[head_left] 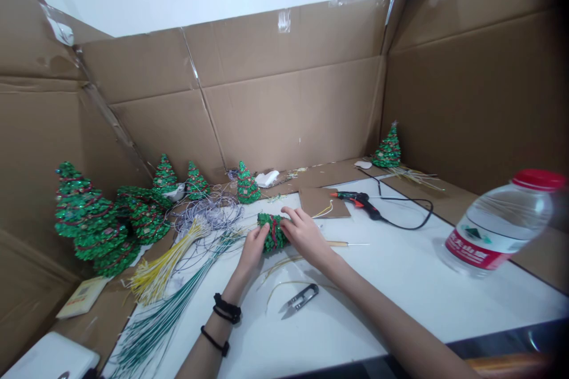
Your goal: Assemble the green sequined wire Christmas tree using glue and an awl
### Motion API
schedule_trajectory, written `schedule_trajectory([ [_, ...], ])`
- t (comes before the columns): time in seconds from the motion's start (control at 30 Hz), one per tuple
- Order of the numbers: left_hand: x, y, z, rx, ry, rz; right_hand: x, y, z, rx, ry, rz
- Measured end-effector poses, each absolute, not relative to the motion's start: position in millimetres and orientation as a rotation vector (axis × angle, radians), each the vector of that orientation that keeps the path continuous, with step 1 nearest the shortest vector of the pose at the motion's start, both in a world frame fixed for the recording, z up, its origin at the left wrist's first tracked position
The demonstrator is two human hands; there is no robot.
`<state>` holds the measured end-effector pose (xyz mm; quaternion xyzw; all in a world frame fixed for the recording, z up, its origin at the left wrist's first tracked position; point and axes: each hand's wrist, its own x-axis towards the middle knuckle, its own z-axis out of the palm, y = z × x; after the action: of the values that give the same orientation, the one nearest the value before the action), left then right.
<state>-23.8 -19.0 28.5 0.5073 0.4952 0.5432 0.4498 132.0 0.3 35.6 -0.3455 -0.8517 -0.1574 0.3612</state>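
Note:
Between my two hands is a small green tinsel Christmas tree piece (274, 237) with a red strand around it, held just above the white table. My left hand (253, 247) grips its left side, thumb resting on the front. On the right side, my right hand (304, 235) pinches it with thumb and index finger; whether a strand is between those fingertips I cannot make out. Thin yellow strands (284, 260) lie below the hands. Nearer me rests a pair of thread snips (304, 298). A wooden-handled awl (340, 243) lies right of my right hand.
A glue gun (362, 202) with its black cord lies by a cardboard piece (306, 198). Yellow strands (166, 263), green strands (164, 308) and tangled wire (207, 210) spread leftward. Finished-looking trees (89, 213) stand left. A water bottle (489, 231) stands right. Cardboard walls (293, 106) enclose the table.

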Motion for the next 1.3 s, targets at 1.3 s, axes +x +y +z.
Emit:
schedule_trajectory([
  [1.3,-35,-13,21,1.259,1.209,1.213,123,-6,27,-1.060,-2.025,0.081],
])
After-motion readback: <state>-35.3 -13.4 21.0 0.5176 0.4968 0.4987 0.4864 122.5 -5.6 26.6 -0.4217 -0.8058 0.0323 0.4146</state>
